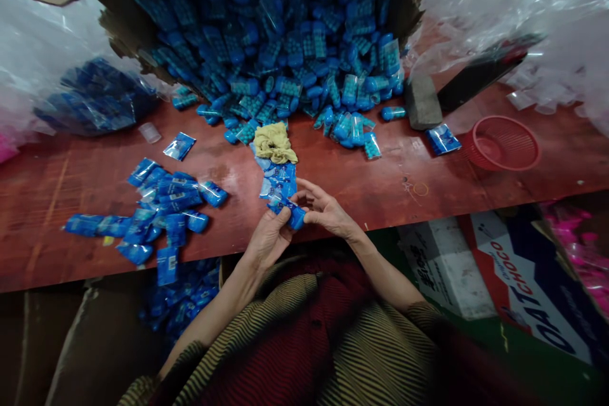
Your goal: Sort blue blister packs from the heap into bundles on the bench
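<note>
At the table's front edge, my left hand and my right hand are closed on the two ends of a small candy container in a blue printed sleeve. Just beyond my fingers lies a stack of flat blue printed sleeves. A crumpled yellow cloth rests on the far end of that stack. To the left is a loose pile of sleeved blue containers. Farther back, many clear containers with blue caps and turquoise balls spill from a torn box.
A red plastic basket stands right on the red table, near a grey block and blue packets. A plastic bag of blue pieces sits back left. Below the right edge is a printed carton.
</note>
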Action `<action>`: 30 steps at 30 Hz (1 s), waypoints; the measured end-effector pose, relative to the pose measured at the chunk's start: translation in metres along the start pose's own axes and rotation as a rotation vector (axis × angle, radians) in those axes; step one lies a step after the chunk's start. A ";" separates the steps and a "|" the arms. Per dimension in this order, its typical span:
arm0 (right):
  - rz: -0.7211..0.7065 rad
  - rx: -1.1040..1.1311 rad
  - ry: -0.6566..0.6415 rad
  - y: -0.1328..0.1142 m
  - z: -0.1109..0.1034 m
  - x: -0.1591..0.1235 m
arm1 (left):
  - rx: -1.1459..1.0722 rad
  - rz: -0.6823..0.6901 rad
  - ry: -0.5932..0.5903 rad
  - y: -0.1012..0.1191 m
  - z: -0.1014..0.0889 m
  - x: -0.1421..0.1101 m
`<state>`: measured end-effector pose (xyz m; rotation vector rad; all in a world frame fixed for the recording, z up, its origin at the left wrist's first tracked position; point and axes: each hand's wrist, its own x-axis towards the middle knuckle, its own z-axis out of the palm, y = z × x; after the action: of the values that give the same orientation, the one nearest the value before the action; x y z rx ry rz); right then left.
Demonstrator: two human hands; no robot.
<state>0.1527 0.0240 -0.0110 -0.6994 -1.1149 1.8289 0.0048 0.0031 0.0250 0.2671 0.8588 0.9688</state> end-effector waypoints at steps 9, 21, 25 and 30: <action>-0.016 -0.031 0.011 -0.001 0.002 -0.003 | 0.006 0.030 0.009 0.000 0.004 -0.004; -0.014 -0.020 0.048 0.006 0.001 -0.004 | -0.033 -0.029 -0.002 0.001 0.006 -0.007; -0.055 -0.067 0.092 0.005 0.004 -0.005 | -0.067 0.030 0.049 -0.004 0.010 -0.007; -0.029 -0.059 0.110 0.006 0.002 -0.006 | -0.125 -0.021 0.033 -0.007 0.008 -0.005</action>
<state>0.1513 0.0161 -0.0152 -0.8047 -1.1047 1.7172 0.0139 -0.0034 0.0287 0.1351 0.8253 1.0058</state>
